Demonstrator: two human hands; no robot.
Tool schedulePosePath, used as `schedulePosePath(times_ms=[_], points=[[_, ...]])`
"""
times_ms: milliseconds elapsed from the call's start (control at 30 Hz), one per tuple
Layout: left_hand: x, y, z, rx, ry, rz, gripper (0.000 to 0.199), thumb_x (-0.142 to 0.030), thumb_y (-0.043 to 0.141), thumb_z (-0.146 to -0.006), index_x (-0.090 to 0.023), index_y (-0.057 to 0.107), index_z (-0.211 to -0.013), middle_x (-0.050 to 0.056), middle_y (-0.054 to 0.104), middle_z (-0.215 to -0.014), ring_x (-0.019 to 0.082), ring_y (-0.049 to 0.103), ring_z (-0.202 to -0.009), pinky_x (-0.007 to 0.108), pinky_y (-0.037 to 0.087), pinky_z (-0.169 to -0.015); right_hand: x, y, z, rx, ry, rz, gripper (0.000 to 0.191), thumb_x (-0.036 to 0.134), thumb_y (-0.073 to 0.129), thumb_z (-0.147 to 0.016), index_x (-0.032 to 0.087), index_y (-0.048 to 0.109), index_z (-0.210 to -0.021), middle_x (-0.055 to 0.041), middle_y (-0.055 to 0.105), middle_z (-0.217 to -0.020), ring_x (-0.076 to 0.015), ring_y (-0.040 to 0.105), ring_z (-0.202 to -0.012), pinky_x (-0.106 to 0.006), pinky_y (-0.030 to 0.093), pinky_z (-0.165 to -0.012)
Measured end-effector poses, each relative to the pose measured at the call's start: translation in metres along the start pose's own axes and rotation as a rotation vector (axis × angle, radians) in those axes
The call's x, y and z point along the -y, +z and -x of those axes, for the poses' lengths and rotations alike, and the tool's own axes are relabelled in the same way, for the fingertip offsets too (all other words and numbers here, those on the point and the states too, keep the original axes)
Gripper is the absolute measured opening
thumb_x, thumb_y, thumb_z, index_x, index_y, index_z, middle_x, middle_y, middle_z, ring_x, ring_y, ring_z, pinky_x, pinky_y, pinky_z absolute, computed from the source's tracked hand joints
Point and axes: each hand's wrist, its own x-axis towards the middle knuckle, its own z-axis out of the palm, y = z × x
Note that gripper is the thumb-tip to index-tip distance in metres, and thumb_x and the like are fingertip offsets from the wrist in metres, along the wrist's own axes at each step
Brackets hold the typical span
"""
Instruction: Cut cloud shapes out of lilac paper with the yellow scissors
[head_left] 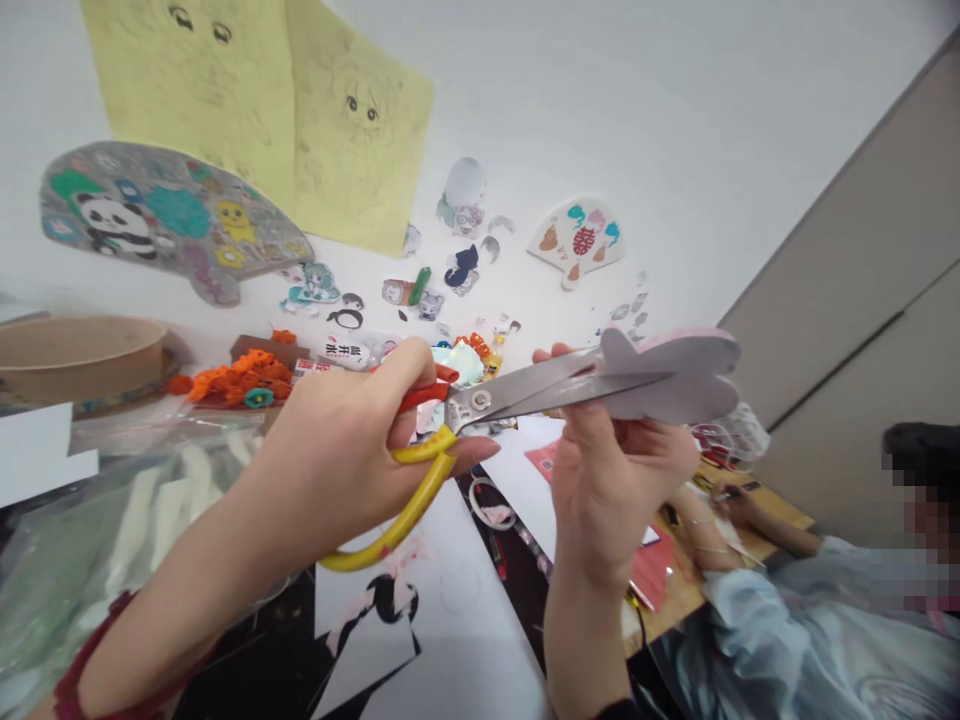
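My left hand (345,450) is wrapped round the red and yellow handles of a large pair of scissors (517,392). The metal blades point right and are partly apart. My right hand (615,470) is raised beside them, its fingers pinching a grey, rounded paper cutout (675,375) with several lobes and a pinkish edge. One blade lies across the cutout's face near its left part; the other passes above my right thumb. Some of my right fingers are hidden behind the cutout and blades.
White sheets (457,600) and pink scraps lie on the dark table below. A plastic bag (150,510), orange flowers (244,378) and a round wooden box (82,350) are at left. Another person's arm (772,520) is at right. Drawings hang on the wall.
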Motion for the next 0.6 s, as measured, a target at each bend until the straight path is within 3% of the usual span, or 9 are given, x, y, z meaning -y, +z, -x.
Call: schedulePosePath(times_ms=[233,600], points=[[-0.0011,-0.0001,-0.0001,0.048,-0.023,0.095,0.036,-0.054,0.070,-0.083,-0.024,0.049,-0.081,-0.007,0.043,-0.042,0.013,0.038,-0.031,0.027,0.023,-0.040,0.0020,-0.0028,-0.0001,-0.012,0.015,0.048,0.010,0.020,0.080,-0.081,0.027,0.079,-0.087,0.0015,0.081,-0.084,-0.0228,0.080,-0.090,-0.044,0.069,-0.087],[-0.0010,0.0006,0.0000,0.059,-0.036,0.129,0.041,-0.053,0.070,-0.084,-0.024,0.043,-0.074,-0.006,0.042,-0.044,0.010,0.035,-0.033,0.025,0.023,-0.038,-0.0023,-0.0063,0.0002,-0.041,-0.008,0.089,0.006,0.020,0.081,-0.078,0.024,0.076,-0.079,0.0013,0.078,-0.078,-0.0197,0.078,-0.078,-0.042,0.070,-0.079]])
